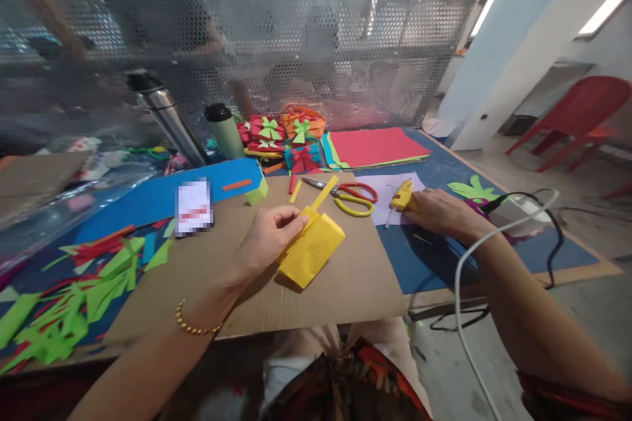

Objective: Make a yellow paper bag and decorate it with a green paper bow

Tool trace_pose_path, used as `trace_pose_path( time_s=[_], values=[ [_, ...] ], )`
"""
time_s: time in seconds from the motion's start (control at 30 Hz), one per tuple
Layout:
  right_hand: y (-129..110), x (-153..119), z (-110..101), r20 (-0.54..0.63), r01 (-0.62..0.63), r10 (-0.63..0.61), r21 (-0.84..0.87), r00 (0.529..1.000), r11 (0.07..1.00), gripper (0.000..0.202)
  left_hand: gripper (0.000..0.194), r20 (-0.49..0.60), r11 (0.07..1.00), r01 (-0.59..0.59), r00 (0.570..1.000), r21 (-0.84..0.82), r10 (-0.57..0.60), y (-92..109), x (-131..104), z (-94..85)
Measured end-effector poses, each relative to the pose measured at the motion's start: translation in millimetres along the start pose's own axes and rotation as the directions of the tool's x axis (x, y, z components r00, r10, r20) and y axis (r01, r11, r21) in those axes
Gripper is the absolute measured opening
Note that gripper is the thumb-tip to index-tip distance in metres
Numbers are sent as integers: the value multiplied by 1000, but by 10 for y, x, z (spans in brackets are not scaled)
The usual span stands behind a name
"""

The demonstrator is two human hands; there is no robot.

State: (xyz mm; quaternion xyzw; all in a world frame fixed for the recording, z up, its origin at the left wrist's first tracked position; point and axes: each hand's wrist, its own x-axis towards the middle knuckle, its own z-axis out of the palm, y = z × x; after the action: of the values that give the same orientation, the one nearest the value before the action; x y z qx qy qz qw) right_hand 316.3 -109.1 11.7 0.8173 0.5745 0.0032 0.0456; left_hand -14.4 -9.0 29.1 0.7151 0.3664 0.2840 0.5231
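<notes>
Left hand [266,237] has a thumb-and-finger pinch on the yellow paper box [313,253], at the end where a narrow yellow strip [324,195] sticks up. Right hand [439,210] is closed round the yellow glue gun [403,194], nozzle toward the near edge of the desk [415,263]. Box is over the brown cardboard [365,289], around mid-span of the near edge, tilted; can't tell if its low corner touches. Handling, my read: folded paper, very light, stiff along the creases, soft on the broad faces. Squeeze mid-face and it dents; pull the strip and it likely bends or tears. Best hold is the folded end or two opposite creased edges, light pressure, fingers off any glue spot. Slip risk low, crush risk higher. Gun: rigid, heavier than the box, nozzle probably hot, so handle only. Can't tell whether the pale cable [458,289] by the right forearm feeds it. Further out: scissors [342,189] past the box, white sheet [378,210] under the gun, red sheets [380,147] and decorated paper boxes [309,123] toward the far edge, green scraps [64,316] at the near left corner.
</notes>
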Motion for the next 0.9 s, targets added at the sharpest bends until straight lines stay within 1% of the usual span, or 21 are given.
trace_pose_path(
  time_s=[0.1,0.17,0.23,0.27,0.33,0.37,0.4,0.43,0.47,0.5,0.53,0.57,0.6,0.63,0.67,0.73,0.8,0.9],
  values=[
    [-6,-28,51,-71,-31,34,40,997,999,14,37,-6,1000,-26,1000,-3,26,-15,-2,7],
    [-21,-50,32,-121,-28,40,95,992,995,19,34,-14,998,-63,998,20,64,-26,10,2],
    [-32,-68,-29,-156,-2,28,169,987,986,30,31,-21,993,-102,994,60,104,-32,25,-9],
    [-38,-73,-72,-170,5,30,204,985,979,32,29,-25,990,-117,993,78,119,-33,29,-12],
    [-57,-81,-176,-200,0,57,275,978,961,28,28,-32,988,-122,992,93,126,-29,28,-12],
    [-77,-88,-235,-224,15,68,350,972,937,25,27,-39,990,-113,992,86,117,-26,23,-7],
    [-106,-99,-298,-248,49,69,442,966,896,25,27,-47,993,-97,994,71,100,-22,15,0],
    [-146,-116,-364,-289,116,74,586,954,802,30,26,-56,996,-77,995,51,80,-17,6,9],
    [-196,-138,-431,-311,206,40,715,950,669,35,26,-65,998,-55,996,29,57,-14,-3,17],
    [-256,-166,-496,-334,277,10,798,943,535,39,26,-73,999,-34,997,9,35,-10,-9,23],
    [-323,-195,-556,-338,310,-6,854,941,418,40,27,-78,1000,-17,997,-8,16,-8,-12,27],
    [-394,-224,-605,-338,321,-3,890,941,325,38,28,-84,1000,-4,996,-19,2,-7,-11,26],
    [-465,-250,-639,-305,300,-25,916,952,267,36,28,-88,1000,6,996,-25,-8,-7,-7,23],
    [-533,-271,-654,-292,290,-28,926,956,241,35,29,-92,999,15,996,-30,-18,-8,1,17],
    [-593,-284,-648,-306,306,-36,926,951,220,34,29,-92,999,26,995,-36,-29,-10,11,9],
    [-680,-292,-578,-362,361,-27,917,932,168,41,29,-79,998,55,995,-39,-58,-15,30,-7],
    [-716,-282,-465,-362,368,-64,915,930,168,49,29,-66,996,82,994,-29,-84,-22,44,-16],
    [-705,-268,-316,-328,350,-129,912,936,215,54,29,-60,995,98,993,-18,-99,-29,46,-14]
  ],
)
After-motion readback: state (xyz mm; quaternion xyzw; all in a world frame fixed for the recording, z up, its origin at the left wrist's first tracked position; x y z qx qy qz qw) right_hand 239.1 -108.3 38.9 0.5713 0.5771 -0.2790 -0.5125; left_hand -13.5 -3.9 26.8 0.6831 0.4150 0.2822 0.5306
